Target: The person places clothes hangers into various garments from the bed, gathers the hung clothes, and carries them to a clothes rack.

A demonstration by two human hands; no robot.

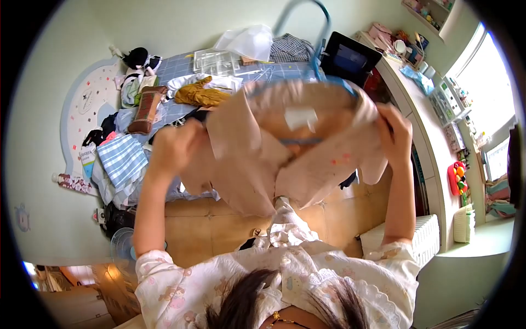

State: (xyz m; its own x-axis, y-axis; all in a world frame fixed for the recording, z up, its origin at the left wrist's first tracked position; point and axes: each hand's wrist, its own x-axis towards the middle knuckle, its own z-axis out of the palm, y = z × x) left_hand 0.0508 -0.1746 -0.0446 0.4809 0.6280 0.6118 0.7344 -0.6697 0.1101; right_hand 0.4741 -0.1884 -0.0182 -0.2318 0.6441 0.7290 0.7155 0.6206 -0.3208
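A beige garment (pixel 323 170) with a collar, a white label inside and a small red mark is spread between my two hands in front of my chest. My left hand (pixel 178 145) is closed on its left side, slightly blurred. On the right side, my right hand (pixel 395 131) grips the fabric with bent fingers. A blue hanger (pixel 316 60) sticks up from behind the garment's top edge; its lower part is mostly hidden by the cloth.
Beyond lies a bed (pixel 181 66) with clothes, a mustard cloth (pixel 200 94), a brown bolster (pixel 147 109), clear boxes (pixel 211 62) and a dark screen (pixel 350 57). Along the right runs a white counter (pixel 408 90); a white radiator (pixel 424 238) stands near the tiled floor.
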